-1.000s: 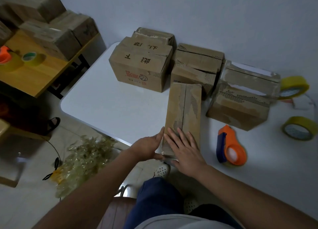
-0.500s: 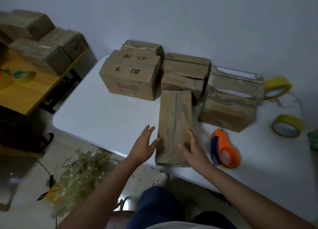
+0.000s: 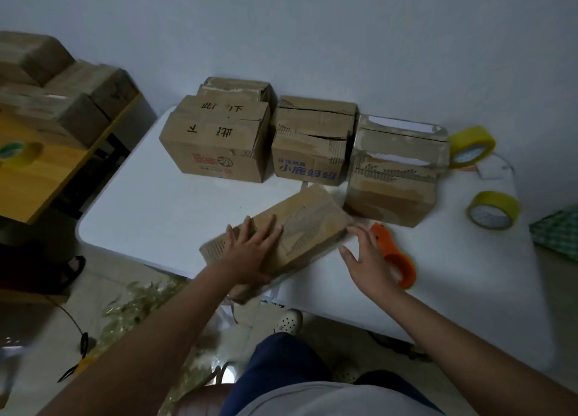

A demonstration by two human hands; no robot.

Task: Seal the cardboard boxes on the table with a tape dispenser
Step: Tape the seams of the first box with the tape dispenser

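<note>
Fingers (image 3: 272, 228) of left hand (image 3: 250, 253) lie straight & spread, flat on top of the long box (image 3: 300, 228), gripping nothing. Right hand (image 3: 372, 259) is open too, fingers loosely spread; its fingertips are at the box's right end corner, can't tell if touching. That hand partly covers the orange dispenser (image 3: 398, 259), which lies on the table (image 3: 156, 202) just right of the box, near the front edge; hand isn't holding it.

Long box lies skewed across the table's front edge, its left end overhanging the edge, right end pointing twd the back row. Top seam shows torn paper patches, flaps down.

Back row along the wall edge, 3 boxes side by side: left box (image 3: 215, 146) w/ black handwriting on top & red print on its front, another box (image 3: 237, 87) behind it; middle box (image 3: 312, 143) w/ blue print on its front, flaps cracked apart; right box (image 3: 394, 171), white showing thru its flap gaps. Long box's right end sits near the middle & right ones, not touching.

Two yellow tape rolls at the table's right side: one (image 3: 472, 146) at the back corner beside the right box, one (image 3: 492, 210) nearer the front. Green checked cloth (image 3: 556, 231) at the right edge.

Yellow side table (image 3: 34, 184) far left carries more boxes & a tape roll (image 3: 22, 152). Floor below the front edge: heap of crumpled clear tape (image 3: 137, 306).
</note>
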